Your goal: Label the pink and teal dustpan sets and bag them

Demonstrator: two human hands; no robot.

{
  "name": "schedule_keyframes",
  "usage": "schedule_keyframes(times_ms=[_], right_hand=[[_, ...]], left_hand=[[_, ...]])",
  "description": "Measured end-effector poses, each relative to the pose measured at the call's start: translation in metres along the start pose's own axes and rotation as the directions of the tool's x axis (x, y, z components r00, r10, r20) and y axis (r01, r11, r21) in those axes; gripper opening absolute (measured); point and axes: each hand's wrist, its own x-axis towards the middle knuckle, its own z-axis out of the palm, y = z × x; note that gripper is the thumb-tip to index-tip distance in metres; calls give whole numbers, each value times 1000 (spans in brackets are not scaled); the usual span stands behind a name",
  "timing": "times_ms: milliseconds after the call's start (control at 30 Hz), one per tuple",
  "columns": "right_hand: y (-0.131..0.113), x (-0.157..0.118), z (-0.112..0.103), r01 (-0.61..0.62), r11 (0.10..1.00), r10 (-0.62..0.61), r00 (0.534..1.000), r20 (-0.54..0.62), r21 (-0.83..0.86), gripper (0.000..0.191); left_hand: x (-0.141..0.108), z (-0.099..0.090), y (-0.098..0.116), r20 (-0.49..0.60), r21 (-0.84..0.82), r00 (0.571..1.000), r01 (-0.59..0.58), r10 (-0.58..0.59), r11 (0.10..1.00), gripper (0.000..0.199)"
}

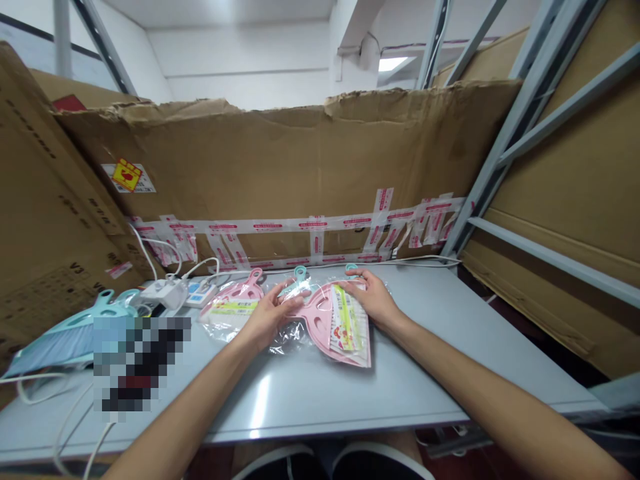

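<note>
A pink dustpan and brush set point(320, 323) with a yellow-green label lies tilted in front of me, its wide end toward the lower right. My left hand point(273, 313) is closed round its handle end at the left. My right hand point(373, 299) rests on its upper right edge, thumb on the label side and fingers apart. Behind it, teal handles point(300, 273) stick out of clear plastic wrapping. Another pink set point(235, 298) in a clear bag lies just left of my left hand.
Teal dustpan and brush point(65, 337) lie at the far left, near white plugs point(167, 293), a power strip point(200, 293) and cables. A pixelated patch covers part of the left. Cardboard point(300, 167) stands behind the grey table point(450, 320); metal shelf posts rise at the right.
</note>
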Motion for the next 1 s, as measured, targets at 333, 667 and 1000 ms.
schedule_keyframes(times_ms=[333, 667, 1000], right_hand=[[-8, -7, 9, 54, 998, -56, 998, -43, -40, 72], [-13, -14, 10, 63, 995, -60, 998, 32, -77, 69], [-16, -9, -2, -100, 987, 74, 976, 203, 123, 48]], left_hand=[[-3, 5, 1, 45, -77, 992, 123, -119, 989, 64], [-4, -2, 3, 363, -344, 892, 396, -269, 851, 48], [2, -2, -4, 336, -460, 912, 377, -236, 804, 37]])
